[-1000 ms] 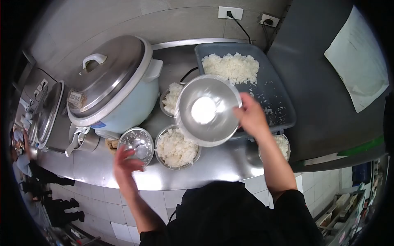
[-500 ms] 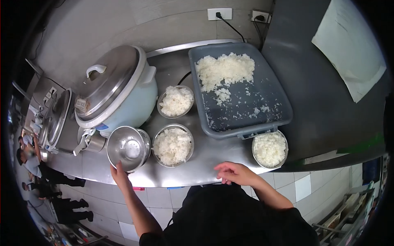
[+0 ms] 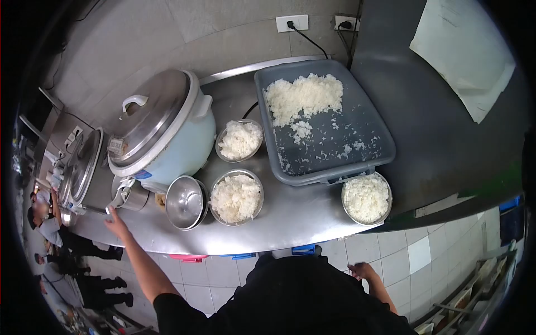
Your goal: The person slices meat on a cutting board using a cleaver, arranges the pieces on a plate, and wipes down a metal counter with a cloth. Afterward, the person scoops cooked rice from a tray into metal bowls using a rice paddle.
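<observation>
My left hand (image 3: 116, 224) reaches to the counter's left front with fingers stretched. Its fingertips are at the end of a white handle (image 3: 110, 210), which leans out of a metal pot (image 3: 135, 198). To its right are two nested metal bowls (image 3: 184, 202), tilted, nothing in the upper one. Rice fills a front bowl (image 3: 236, 197), a back bowl (image 3: 240, 140) and a right bowl (image 3: 366, 198). My right hand (image 3: 363, 272) hangs low off the counter, below the right bowl, fingers loosely bent and apart, with nothing visible in it.
A grey tray (image 3: 329, 177) holds a heap of rice (image 3: 304, 96). The large rice cooker (image 3: 184, 131) stands behind the pot, and another lidded cooker (image 3: 84, 164) is farther left. Red (image 3: 188, 258) and blue bins (image 3: 304, 250) show under the counter edge. Other people (image 3: 75, 240) stand far left.
My left hand has let go of the nested bowls and moved left to the white handle. The bowls have shifted slightly right. My right hand has dropped down and right, off the counter.
</observation>
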The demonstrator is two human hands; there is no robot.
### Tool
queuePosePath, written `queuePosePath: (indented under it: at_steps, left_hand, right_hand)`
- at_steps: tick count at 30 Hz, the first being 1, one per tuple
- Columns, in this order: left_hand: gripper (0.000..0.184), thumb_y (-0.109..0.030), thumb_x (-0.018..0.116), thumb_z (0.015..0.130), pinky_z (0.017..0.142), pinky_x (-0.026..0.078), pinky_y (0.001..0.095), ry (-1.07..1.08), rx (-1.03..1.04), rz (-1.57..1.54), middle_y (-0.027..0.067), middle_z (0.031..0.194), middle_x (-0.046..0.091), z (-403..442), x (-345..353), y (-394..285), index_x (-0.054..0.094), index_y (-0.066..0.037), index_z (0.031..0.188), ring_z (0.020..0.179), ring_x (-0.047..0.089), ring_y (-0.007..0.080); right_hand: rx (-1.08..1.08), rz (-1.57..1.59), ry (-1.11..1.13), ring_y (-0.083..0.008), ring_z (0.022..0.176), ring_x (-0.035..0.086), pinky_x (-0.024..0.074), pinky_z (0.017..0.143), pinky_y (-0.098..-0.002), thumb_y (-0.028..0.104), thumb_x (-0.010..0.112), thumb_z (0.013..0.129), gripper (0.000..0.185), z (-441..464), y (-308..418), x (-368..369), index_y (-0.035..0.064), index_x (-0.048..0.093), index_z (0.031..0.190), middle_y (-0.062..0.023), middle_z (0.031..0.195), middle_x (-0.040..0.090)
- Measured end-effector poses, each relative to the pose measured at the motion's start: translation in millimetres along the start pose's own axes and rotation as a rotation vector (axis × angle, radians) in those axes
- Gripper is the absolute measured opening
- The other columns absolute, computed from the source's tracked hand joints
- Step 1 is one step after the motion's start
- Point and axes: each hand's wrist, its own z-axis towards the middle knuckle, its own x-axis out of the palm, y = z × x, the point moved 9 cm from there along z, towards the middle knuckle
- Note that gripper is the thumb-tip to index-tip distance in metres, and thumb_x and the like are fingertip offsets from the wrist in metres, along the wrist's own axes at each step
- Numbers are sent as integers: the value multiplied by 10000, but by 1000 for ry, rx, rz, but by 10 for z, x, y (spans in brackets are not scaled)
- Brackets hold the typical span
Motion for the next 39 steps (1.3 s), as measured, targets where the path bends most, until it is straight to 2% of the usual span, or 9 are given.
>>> queuePosePath:
  at_steps: [6, 8, 9, 11, 13, 18, 29, 35, 39]
  left_hand:
    - [750, -547, 636, 907, 1032, 411, 377, 89, 111, -270, 185, 1258, 632, 669, 477, -372, 529, 64, 1329, 1181, 574, 275]
    - [570, -501, 613, 943, 958, 444, 352, 126, 227, -268, 111, 1115, 685, 790, 511, -544, 645, -8, 1225, 1055, 607, 219]
    - [570, -501, 613, 943, 958, 444, 352, 138, 223, -268, 111, 1115, 685, 805, 562, -537, 645, -8, 1225, 1055, 607, 219]
    - [521, -514, 581, 962, 816, 460, 328, 232, 176, -352, 78, 891, 669, 833, 697, -543, 697, -9, 1022, 836, 598, 188]
    - [502, -501, 582, 966, 753, 443, 320, 188, 141, -425, 55, 800, 619, 783, 625, -631, 678, -9, 936, 753, 547, 168]
    - [468, -408, 561, 1004, 591, 357, 276, -31, 284, -641, 19, 645, 505, 933, 116, -1157, 575, -19, 743, 627, 460, 116]
    - [411, -342, 512, 1036, 563, 325, 246, 117, 290, -870, 3, 662, 467, 1348, 25, -1137, 647, -8, 838, 608, 422, 101]
    - [462, -385, 452, 1047, 684, 377, 285, 253, 489, -570, -4, 676, 486, 1218, 165, -1193, 691, 5, 1114, 664, 462, 117]
    - [521, -439, 411, 1041, 841, 387, 286, 784, 377, -398, 30, 850, 585, 830, 679, -800, 625, -19, 1262, 877, 529, 136]
  right_hand:
    - [375, 658, 71, -255, 736, 702, 602, 654, -432, 369, 575, 950, 364, 640, -1964, 1419, 14, 650, 918, -133, 854, 697]
    - [453, 541, -25, -268, 726, 696, 597, 651, -435, 286, 596, 925, 280, 275, -1581, 1500, 33, 634, 1038, -132, 905, 693]
    - [-80, 365, -150, -274, 717, 693, 591, 631, -443, 276, 581, 925, 282, -55, -904, 1378, 58, 624, 1098, -128, 938, 688]
    - [191, 489, -202, -271, 719, 694, 585, 602, -440, 274, 577, 926, 283, 59, -602, 1489, 54, 624, 1099, -129, 930, 685]
    - [-179, 442, -229, -257, 720, 698, 587, 572, -416, 260, 573, 934, 278, 382, -364, 1661, 48, 621, 1107, -131, 926, 683]
    - [31, 608, -195, -232, 675, 701, 595, 543, -386, 256, 574, 957, 323, 113, 445, 1636, 51, 605, 1204, -137, 897, 698]
    - [76, 692, -363, -239, 675, 692, 592, 542, -384, 249, 592, 953, 327, 38, 336, 1315, 37, 593, 1202, -139, 887, 690]
    - [110, 743, -330, -240, 680, 700, 594, 536, -386, 225, 563, 955, 306, 33, 237, 1577, 44, 592, 1201, -145, 914, 698]
    - [143, 816, -315, -262, 693, 701, 592, 529, -391, 233, 559, 956, 313, 26, 97, 1773, 40, 579, 1201, -166, 946, 695]
